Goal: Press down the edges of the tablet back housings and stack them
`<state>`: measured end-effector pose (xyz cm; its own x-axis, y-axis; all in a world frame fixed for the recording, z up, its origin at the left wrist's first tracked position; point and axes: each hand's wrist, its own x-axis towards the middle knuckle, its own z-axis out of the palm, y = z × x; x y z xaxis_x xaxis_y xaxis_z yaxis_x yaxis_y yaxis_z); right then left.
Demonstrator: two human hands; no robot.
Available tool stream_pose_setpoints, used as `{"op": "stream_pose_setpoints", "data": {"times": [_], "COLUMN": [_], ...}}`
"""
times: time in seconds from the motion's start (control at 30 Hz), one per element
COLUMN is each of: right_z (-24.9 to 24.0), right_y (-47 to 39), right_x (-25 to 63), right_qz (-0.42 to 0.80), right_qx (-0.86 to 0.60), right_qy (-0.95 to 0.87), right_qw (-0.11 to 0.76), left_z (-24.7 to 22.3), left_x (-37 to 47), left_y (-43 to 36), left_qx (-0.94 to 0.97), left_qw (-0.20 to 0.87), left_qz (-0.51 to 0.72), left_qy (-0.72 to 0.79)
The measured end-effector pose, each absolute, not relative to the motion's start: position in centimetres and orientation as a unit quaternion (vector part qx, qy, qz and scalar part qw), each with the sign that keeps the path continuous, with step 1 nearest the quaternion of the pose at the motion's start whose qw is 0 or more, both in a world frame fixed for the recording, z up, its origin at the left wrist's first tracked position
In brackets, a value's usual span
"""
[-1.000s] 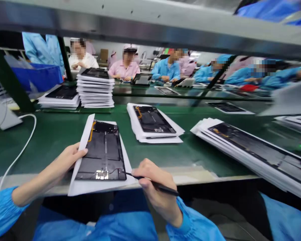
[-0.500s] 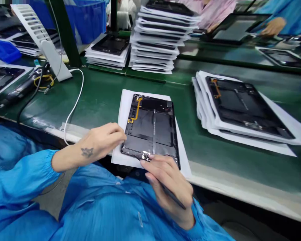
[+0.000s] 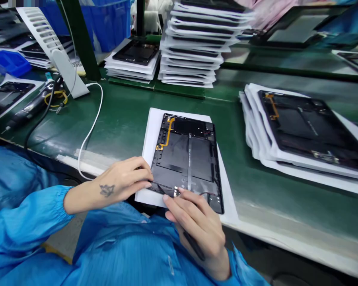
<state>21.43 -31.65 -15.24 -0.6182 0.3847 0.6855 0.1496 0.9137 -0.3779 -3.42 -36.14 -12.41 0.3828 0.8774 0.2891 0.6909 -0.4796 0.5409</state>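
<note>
An opened tablet (image 3: 179, 159), its dark inside facing up with an orange flex cable (image 3: 168, 135) at the upper left, lies on a white sheet (image 3: 149, 131). My left hand (image 3: 127, 177) is closed at the tablet's near left corner, thumb and bent fingers gripping its edge. In my right hand (image 3: 198, 218) are slim black tweezers (image 3: 193, 244), whose tip points to the tablet's near edge. The fingertips of that hand rest by a small silvery part (image 3: 176, 191) on this edge, and partly hide it.
To the right lies a stack of opened tablets (image 3: 310, 131) between white sheets. Taller stacks (image 3: 193, 51) stand at the back. On the left are a white stand (image 3: 65, 67), an electric screwdriver (image 3: 32, 103), a white cable (image 3: 91, 131) and a blue bin (image 3: 8, 63).
My left hand has slid toward the tablet's near corner. The tweezers have turned steeper, their tip shifting left along the near edge. The whole view has shifted slightly.
</note>
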Motion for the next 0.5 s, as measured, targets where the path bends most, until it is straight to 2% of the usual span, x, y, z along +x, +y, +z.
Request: {"op": "stream_pose_setpoints", "data": {"times": [0.23, 0.4, 0.5], "right_z": [-14.8, -14.7, -14.4], "right_y": [-31.6, -32.0, -32.0], "right_x": [21.2, 21.4, 21.5], "right_qz": [0.154, 0.153, 0.174], "right_qx": [-0.166, -0.180, -0.200], "right_qy": [-0.874, -0.873, -0.848], "right_qw": [0.430, 0.426, 0.459], "left_z": [-12.7, -12.6, -12.0], "left_x": [-2.7, -2.2, -1.9], "left_y": [-36.1, -35.9, -35.7], "left_qx": [0.818, 0.809, 0.798], "left_qw": [0.119, 0.147, 0.188], "left_qz": [0.259, 0.281, 0.284], "left_qy": [0.499, 0.496, 0.497]}}
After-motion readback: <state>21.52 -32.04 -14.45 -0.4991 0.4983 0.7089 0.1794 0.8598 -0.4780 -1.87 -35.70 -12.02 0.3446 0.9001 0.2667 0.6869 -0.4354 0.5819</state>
